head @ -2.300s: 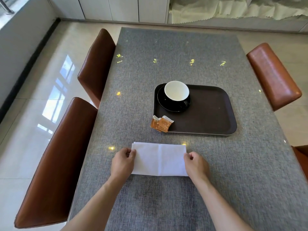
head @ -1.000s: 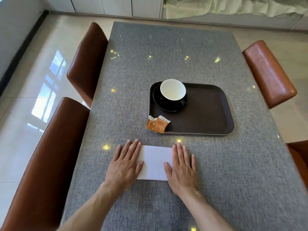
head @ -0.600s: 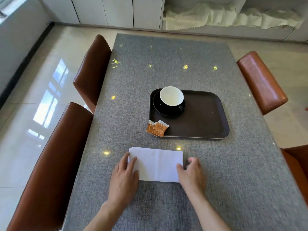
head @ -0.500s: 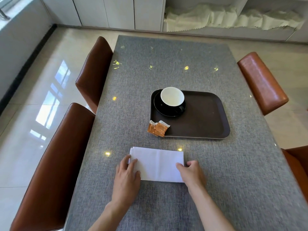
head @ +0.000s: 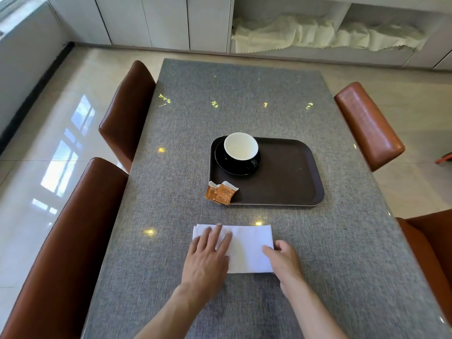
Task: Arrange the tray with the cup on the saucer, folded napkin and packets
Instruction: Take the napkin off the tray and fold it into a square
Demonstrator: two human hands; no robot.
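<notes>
A white folded napkin [head: 247, 248] lies flat on the grey table near me. My left hand [head: 208, 255] rests flat on its left half with fingers spread. My right hand [head: 283, 260] curls at the napkin's right edge, thumb on the cloth. Beyond it stands a dark brown tray [head: 288, 177]. In the tray's far left corner a black cup with a white inside [head: 241, 146] sits on a black saucer [head: 236, 167]. Orange packets [head: 221, 192] lie over the tray's near left corner, partly on the table.
Brown leather chairs stand along the table: two on the left [head: 127, 113] [head: 66, 241], one on the right [head: 367, 123] and another at the near right [head: 430, 253]. White cabinets with crumpled cloth [head: 325, 33] line the far wall.
The napkin has been folded from a wider sheet into a narrower rectangle. My left hand has slid farther onto it, and my right hand has moved to its right edge.
</notes>
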